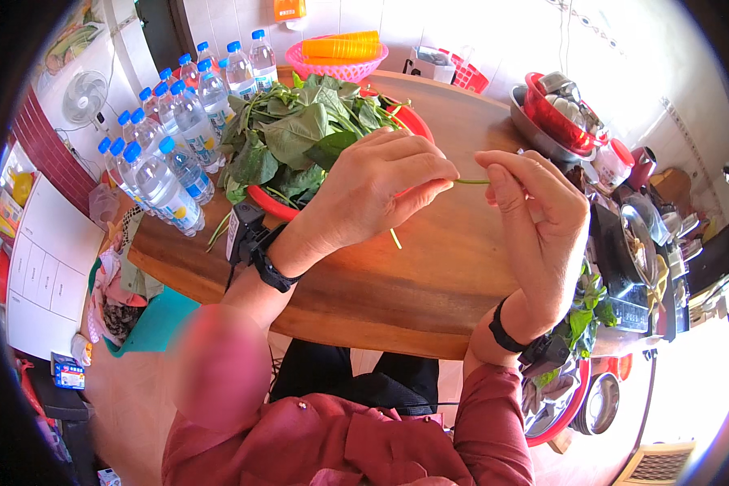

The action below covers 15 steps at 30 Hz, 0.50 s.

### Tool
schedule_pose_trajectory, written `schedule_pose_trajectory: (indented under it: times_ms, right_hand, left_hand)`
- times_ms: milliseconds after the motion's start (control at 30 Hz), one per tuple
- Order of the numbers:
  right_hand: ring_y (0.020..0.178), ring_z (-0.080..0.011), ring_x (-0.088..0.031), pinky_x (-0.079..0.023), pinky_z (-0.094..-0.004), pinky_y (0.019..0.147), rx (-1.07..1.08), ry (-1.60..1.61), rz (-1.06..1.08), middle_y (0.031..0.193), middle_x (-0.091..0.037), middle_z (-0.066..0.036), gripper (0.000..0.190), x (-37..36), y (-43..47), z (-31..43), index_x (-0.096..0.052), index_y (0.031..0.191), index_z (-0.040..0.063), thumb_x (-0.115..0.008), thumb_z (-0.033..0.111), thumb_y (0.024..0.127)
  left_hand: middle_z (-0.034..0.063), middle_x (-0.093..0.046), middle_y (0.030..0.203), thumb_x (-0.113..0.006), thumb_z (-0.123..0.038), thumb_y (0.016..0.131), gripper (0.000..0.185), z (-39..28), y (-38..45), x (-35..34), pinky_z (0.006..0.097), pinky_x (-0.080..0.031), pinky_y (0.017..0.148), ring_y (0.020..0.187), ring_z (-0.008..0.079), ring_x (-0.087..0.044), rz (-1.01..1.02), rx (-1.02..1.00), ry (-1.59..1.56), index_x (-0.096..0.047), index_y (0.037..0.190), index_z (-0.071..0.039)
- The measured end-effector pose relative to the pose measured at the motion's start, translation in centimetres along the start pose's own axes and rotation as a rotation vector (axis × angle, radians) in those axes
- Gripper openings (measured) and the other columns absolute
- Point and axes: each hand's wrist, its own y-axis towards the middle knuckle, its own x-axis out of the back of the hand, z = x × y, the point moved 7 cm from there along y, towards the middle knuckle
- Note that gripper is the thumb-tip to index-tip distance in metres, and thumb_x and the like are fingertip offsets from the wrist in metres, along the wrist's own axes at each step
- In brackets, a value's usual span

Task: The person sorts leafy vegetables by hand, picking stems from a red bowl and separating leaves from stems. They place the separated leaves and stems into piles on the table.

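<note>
Between my hands, above the wooden table (462, 291), runs a thin green stem (472, 181). My left hand (383, 182) pinches its left end between thumb and fingers. My right hand (537, 219) is at the stem's right end, thumb and forefinger close together around it. Just beyond my left hand, a heap of leafy greens (297, 124) fills a red basin (273, 205) and hangs over its rim. Another green stem (396, 239) shows below my left hand; where it leads is hidden.
Many water bottles (158, 176) with blue caps stand at the table's left. Behind the greens is a pink basket (340, 70) with orange cups (342, 47). Metal and red bowls (547, 121) sit at the back right, near a cluttered counter. More leaves (583, 322) lie beyond my right wrist.
</note>
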Motion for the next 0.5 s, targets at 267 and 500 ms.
schedule_pose_trajectory:
  times_ms: [267,500]
  right_hand:
    - [0.085,-0.0105,-0.060,-0.046,-0.0218,0.075,-0.103,0.368,-0.091,0.092,-0.064,-0.006,0.012,2.1,0.0,-1.1,-0.072,0.102,-0.010,-0.066,-0.006,0.092]
    - [0.084,-0.0087,-0.062,-0.047,-0.0214,0.076,-0.115,0.356,-0.193,0.090,-0.069,-0.007,0.011,1.9,0.6,-2.5,-0.072,0.099,-0.007,-0.065,0.000,0.096]
  left_hand:
    - [0.0118,-0.071,0.100,-0.082,-0.022,0.079,0.037,4.1,-1.2,0.6,0.0387,-0.053,0.087,0.096,0.0318,-0.066,0.421,0.234,-0.059,-0.070,0.108,-0.002]
    - [0.0032,-0.064,0.076,-0.087,-0.030,0.079,0.034,6.3,-2.2,0.6,0.0279,-0.047,0.068,0.071,0.0121,-0.058,0.602,0.392,-0.206,-0.071,0.088,-0.002]
